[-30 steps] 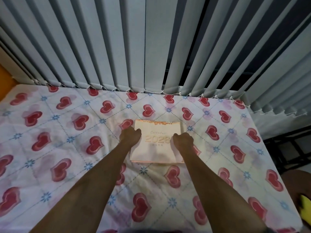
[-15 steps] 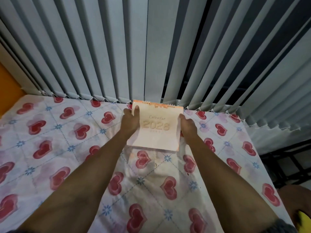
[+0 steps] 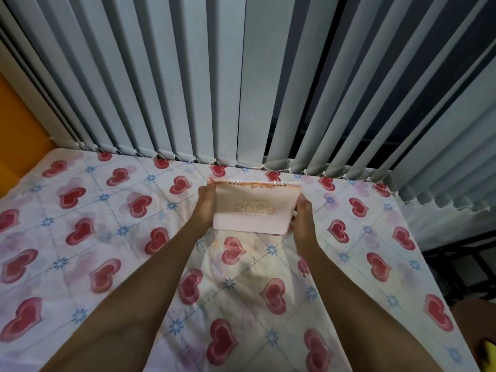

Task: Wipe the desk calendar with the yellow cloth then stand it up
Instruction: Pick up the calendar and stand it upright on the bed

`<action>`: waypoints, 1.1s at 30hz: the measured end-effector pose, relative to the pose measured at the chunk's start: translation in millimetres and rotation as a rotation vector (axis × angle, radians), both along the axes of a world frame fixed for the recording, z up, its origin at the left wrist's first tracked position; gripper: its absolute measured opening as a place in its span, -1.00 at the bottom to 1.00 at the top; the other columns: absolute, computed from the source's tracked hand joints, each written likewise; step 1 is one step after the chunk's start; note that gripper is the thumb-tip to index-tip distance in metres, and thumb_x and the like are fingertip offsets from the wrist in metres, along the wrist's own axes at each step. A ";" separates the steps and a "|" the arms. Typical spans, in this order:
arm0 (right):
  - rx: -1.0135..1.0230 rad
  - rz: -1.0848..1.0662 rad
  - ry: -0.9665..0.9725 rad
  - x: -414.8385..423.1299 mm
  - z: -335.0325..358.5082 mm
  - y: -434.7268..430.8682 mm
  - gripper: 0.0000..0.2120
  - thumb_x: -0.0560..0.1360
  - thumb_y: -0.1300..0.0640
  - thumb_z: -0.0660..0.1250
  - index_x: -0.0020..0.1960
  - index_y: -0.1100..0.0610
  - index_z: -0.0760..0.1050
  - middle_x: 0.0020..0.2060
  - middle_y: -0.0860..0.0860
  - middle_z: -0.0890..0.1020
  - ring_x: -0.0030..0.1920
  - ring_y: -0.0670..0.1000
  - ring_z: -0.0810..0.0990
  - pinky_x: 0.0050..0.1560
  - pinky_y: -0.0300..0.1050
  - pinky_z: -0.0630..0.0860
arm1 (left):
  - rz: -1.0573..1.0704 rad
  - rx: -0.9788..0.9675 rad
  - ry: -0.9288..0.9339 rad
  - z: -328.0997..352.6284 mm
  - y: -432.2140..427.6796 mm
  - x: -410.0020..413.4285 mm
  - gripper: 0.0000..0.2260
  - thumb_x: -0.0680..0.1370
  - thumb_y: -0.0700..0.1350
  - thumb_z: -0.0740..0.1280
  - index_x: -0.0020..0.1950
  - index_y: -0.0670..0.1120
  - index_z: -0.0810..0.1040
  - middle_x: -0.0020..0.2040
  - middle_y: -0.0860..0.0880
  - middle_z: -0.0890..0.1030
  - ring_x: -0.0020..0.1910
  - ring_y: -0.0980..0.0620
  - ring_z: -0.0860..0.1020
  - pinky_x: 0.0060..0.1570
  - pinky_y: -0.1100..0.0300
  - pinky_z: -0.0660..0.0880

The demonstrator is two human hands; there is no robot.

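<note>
A person's left hand and right hand each keep a grip on one side edge of the pink desk calendar, held tilted above the far middle of the bed, spiral binding on top. Its cover reads "2026" beneath fainter script too blurred to read. A heart-patterned sheet covers the bed. Grey vertical blinds hang just behind. A sliver of yellow cloth shows at the lower right corner.

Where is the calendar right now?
In the head view the desk calendar is near the middle, held between the left hand and right hand over the heart-print sheet, just in front of the vertical blinds.
</note>
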State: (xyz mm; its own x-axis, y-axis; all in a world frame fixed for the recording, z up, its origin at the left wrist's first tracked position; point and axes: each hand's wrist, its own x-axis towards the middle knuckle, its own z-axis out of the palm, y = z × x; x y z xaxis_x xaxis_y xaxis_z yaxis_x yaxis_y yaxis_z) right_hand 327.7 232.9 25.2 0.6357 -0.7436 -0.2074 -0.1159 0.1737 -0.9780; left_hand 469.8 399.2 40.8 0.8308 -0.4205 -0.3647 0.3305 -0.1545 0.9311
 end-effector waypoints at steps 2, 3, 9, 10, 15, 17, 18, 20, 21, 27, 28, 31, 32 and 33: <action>-0.124 -0.001 0.077 3.0 3.2 -0.8 -0.59 0.61 -0.16 0.04 0.31 0.07 0.37 0.19 0.06 0.56 0.10 0.06 0.59 0.10 -0.08 0.58 | 0.060 0.063 -0.010 3.8 -6.5 0.4 -0.33 0.51 0.38 -0.07 0.31 -0.14 0.30 0.21 -0.23 0.54 0.16 -0.20 0.54 0.22 -0.18 0.48; -0.186 0.003 0.112 4.5 6.5 -1.6 -0.61 0.62 -0.13 0.04 0.30 0.08 0.37 0.21 0.05 0.55 0.06 0.02 0.57 0.04 -0.23 0.56 | 0.090 0.082 -0.006 5.3 -9.3 1.1 -0.34 0.51 0.39 -0.06 0.31 -0.12 0.31 0.20 -0.22 0.55 0.14 -0.21 0.55 0.22 -0.18 0.48; -0.334 0.107 0.230 7.4 19.5 -9.6 -0.57 0.62 -0.14 0.07 0.40 0.03 0.30 0.31 0.01 0.48 0.08 -0.03 0.50 -0.19 -0.39 0.38 | 0.059 0.055 0.102 8.2 -14.4 6.6 -0.28 0.50 0.39 -0.05 0.35 -0.14 0.38 0.21 -0.24 0.56 0.16 -0.27 0.55 0.22 -0.19 0.49; -0.339 0.121 0.239 7.5 21.1 -10.5 -0.58 0.61 -0.15 0.07 0.40 0.01 0.29 0.32 0.01 0.48 0.15 0.03 0.50 -0.08 -0.28 0.41 | 0.045 0.053 0.089 8.6 -13.7 6.8 -0.28 0.51 0.39 -0.06 0.36 -0.14 0.37 0.21 -0.24 0.56 0.16 -0.27 0.55 0.22 -0.19 0.48; -0.327 0.146 0.280 3.7 21.6 -15.1 -0.58 0.61 -0.16 0.09 0.40 -0.02 0.29 0.35 0.01 0.48 0.30 0.12 0.45 0.26 0.06 0.35 | 0.005 0.014 0.008 4.5 -10.5 5.2 -0.36 0.56 0.32 -0.11 0.30 -0.10 0.46 0.16 -0.22 0.60 0.13 -0.23 0.58 0.14 -0.06 0.52; -0.286 0.150 0.255 6.7 23.2 -17.5 -0.57 0.60 -0.15 0.10 0.41 -0.01 0.28 0.33 0.01 0.48 0.27 0.09 0.46 0.20 0.01 0.35 | -0.018 -0.027 0.025 6.7 -10.7 6.6 -0.39 0.57 0.30 -0.11 0.19 -0.07 0.53 0.14 -0.22 0.61 0.10 -0.23 0.58 0.11 -0.05 0.52; -0.273 0.147 0.241 9.6 25.0 -18.7 -0.56 0.60 -0.15 0.11 0.41 -0.01 0.27 0.32 0.00 0.49 0.23 0.06 0.47 0.16 -0.02 0.35 | -0.025 -0.040 0.030 9.3 -11.6 8.7 -0.42 0.58 0.29 -0.11 0.10 -0.03 0.56 0.11 -0.21 0.62 0.08 -0.22 0.59 0.09 -0.04 0.53; -0.250 0.147 0.207 19.1 30.6 -22.4 -0.56 0.60 -0.15 0.12 0.42 -0.03 0.25 0.26 -0.03 0.49 0.16 0.02 0.46 0.10 -0.03 0.38 | -0.039 -0.038 -0.018 18.0 -15.6 18.7 -0.48 0.60 0.26 -0.13 -0.02 0.06 0.57 0.05 -0.14 0.63 -0.01 -0.13 0.61 -0.08 0.12 0.55; -0.232 0.145 0.189 24.9 33.6 -25.2 -0.56 0.59 -0.16 0.13 0.42 -0.04 0.24 0.22 -0.04 0.49 0.15 0.01 0.45 0.09 -0.02 0.39 | -0.044 -0.040 -0.050 22.1 -18.3 26.0 -0.49 0.60 0.24 -0.14 -0.04 0.09 0.56 0.00 -0.10 0.64 -0.09 -0.04 0.62 -0.20 0.21 0.55; -0.155 0.119 0.139 71.6 41.0 -48.9 -0.57 0.58 -0.18 0.15 0.40 -0.09 0.27 0.15 -0.11 0.50 0.11 0.00 0.48 0.05 0.02 0.44 | -0.089 -0.042 -0.065 34.8 -46.2 78.5 -0.41 0.60 0.24 -0.19 0.22 -0.09 0.46 0.07 -0.10 0.58 0.03 -0.04 0.55 -0.18 0.23 0.47; -0.158 0.120 0.126 78.5 40.7 -52.1 -0.59 0.58 -0.16 0.15 0.38 -0.08 0.28 0.14 -0.10 0.53 0.11 0.01 0.51 -0.01 -0.04 0.45 | -0.092 -0.028 -0.056 33.2 -50.5 84.8 -0.37 0.60 0.25 -0.19 0.30 -0.14 0.42 0.14 -0.13 0.56 0.08 -0.07 0.53 -0.12 0.20 0.45; -0.183 0.088 0.145 99.6 30.5 -61.0 -0.60 0.58 -0.14 0.15 0.37 -0.03 0.30 0.18 -0.03 0.55 0.17 0.06 0.53 0.01 0.00 0.53 | -0.121 -0.012 -0.041 19.6 -62.3 99.4 -0.36 0.60 0.23 -0.20 0.40 -0.16 0.35 0.27 -0.17 0.52 0.22 -0.13 0.52 -0.04 0.15 0.45; -0.185 0.063 0.162 103.4 24.7 -62.3 -0.59 0.58 -0.14 0.15 0.38 -0.02 0.29 0.21 0.00 0.54 0.19 0.08 0.52 0.12 0.11 0.52 | -0.130 -0.019 -0.039 14.3 -64.2 101.1 -0.36 0.60 0.23 -0.20 0.39 -0.15 0.37 0.27 -0.16 0.52 0.21 -0.12 0.53 -0.04 0.15 0.47; -0.187 0.045 0.167 104.6 22.1 -62.9 -0.58 0.58 -0.14 0.16 0.39 -0.02 0.29 0.24 0.01 0.53 0.21 0.10 0.51 0.20 0.19 0.50 | -0.142 -0.028 -0.044 12.1 -65.7 101.6 -0.37 0.60 0.23 -0.21 0.38 -0.13 0.38 0.24 -0.14 0.54 0.16 -0.09 0.54 -0.07 0.17 0.50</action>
State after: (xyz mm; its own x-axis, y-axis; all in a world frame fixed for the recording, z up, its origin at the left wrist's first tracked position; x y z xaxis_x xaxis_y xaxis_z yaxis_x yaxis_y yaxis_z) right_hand 432.3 170.0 47.3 0.6374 -0.7507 -0.1737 -0.2819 -0.0174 -0.9593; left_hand 571.5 333.5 52.9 0.7772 -0.5443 -0.3157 0.2661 -0.1704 0.9488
